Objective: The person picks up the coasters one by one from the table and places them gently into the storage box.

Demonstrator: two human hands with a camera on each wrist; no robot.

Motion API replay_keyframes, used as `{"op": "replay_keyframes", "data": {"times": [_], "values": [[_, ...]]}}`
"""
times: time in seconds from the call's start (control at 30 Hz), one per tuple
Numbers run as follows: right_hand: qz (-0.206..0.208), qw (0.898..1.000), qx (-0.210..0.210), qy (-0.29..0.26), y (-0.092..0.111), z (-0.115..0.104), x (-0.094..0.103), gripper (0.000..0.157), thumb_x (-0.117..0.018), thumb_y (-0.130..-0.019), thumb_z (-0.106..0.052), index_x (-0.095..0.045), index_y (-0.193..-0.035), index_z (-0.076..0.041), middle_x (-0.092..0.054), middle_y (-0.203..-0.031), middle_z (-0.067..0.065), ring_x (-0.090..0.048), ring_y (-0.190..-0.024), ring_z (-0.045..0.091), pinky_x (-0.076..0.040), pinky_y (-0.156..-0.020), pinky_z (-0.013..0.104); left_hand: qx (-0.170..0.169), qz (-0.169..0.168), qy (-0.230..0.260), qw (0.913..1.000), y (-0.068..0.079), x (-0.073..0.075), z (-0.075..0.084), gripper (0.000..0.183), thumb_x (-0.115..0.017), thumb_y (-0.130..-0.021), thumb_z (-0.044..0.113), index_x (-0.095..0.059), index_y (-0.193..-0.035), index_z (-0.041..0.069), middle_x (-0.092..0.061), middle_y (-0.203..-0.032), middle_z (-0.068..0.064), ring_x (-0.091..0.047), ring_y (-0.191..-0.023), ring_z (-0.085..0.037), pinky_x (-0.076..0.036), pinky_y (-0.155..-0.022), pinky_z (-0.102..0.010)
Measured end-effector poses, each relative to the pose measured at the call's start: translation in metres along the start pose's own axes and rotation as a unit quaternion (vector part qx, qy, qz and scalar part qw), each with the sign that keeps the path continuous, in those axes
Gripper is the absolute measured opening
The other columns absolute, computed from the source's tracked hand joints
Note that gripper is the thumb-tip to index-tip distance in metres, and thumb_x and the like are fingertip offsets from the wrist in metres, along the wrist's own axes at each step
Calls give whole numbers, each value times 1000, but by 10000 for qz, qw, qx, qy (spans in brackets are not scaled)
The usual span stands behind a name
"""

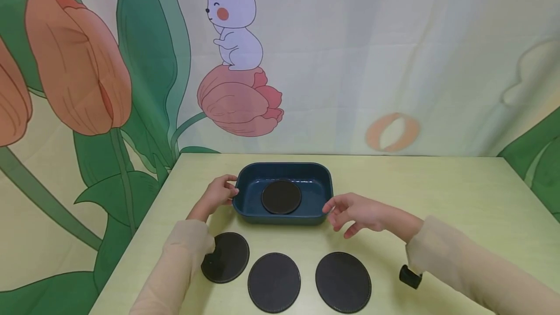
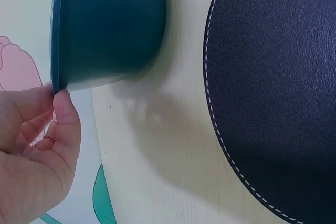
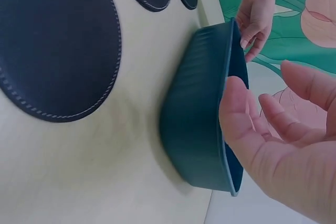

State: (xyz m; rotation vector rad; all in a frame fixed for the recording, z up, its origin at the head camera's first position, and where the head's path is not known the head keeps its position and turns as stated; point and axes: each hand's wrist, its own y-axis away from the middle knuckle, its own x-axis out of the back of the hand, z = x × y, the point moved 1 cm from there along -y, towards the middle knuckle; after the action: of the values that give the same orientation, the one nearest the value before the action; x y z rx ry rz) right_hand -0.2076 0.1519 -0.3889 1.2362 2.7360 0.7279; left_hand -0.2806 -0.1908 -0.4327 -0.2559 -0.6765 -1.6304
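Observation:
A dark blue rectangular dish (image 1: pixel 280 219) stands toward the back of the table, with a round black coaster (image 1: pixel 281 197) inside it. At the dish's left end, my left hand (image 1: pixel 217 193) pinches the rim between thumb and fingers; the left wrist view shows the thumb (image 2: pixel 64 109) right at the edge. My right hand (image 1: pixel 356 212) is by the right end, its fingers loosely bent and spread. In the right wrist view a fingertip (image 3: pixel 235 90) overlaps the dish's rim, and the hand grips nothing.
Three more round black stitched coasters lie in front of the dish: a left one (image 1: pixel 227 257), partly behind my left sleeve, a middle one (image 1: pixel 274 282) and a right one (image 1: pixel 343 282). A small black object (image 1: pixel 410 276) shows beneath my right sleeve. A printed curtain (image 1: pixel 332 62) hangs behind the table.

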Motion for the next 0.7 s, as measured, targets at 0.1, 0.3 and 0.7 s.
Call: {"op": "replay_keyframes", "data": {"times": [0.1, 0.3, 0.7], "values": [[-50, 9998, -18, 187, 4, 6, -1, 37, -54, -79, -2, -44, -115, 3, -52, -82, 5, -53, -75, 21, -48, -58, 32, 5, -1, -1, 10000, 0, 0, 0, 42, -51, -89, 3, -40, -129, 2, -50, -97, -13, -52, -82, -19, -52, -69, -30], [-205, 9987, -122, 456, 5, 25, -2, 38, -55, -76, -1, -46, -112, 4, -52, -81, 4, -52, -72, 17, -47, -55, 30, -20, 6, -8, 10000, -1, 0, 0, 42, -51, -88, 3, -41, -129, 2, -50, -95, -13, -52, -81, -18, -51, -67, -29], [90, 9909, -201, 1330, 0, 54, -10, 31, -63, -75, -3, -54, -104, -1, -52, -82, 5, -51, -64, 14, -41, -50, 27, 24, 24, -42, 10000, -1, 0, 0, 41, -51, -88, 3, -41, -128, 2, -50, -95, -13, -52, -79, -18, -51, -65, -28]]}}
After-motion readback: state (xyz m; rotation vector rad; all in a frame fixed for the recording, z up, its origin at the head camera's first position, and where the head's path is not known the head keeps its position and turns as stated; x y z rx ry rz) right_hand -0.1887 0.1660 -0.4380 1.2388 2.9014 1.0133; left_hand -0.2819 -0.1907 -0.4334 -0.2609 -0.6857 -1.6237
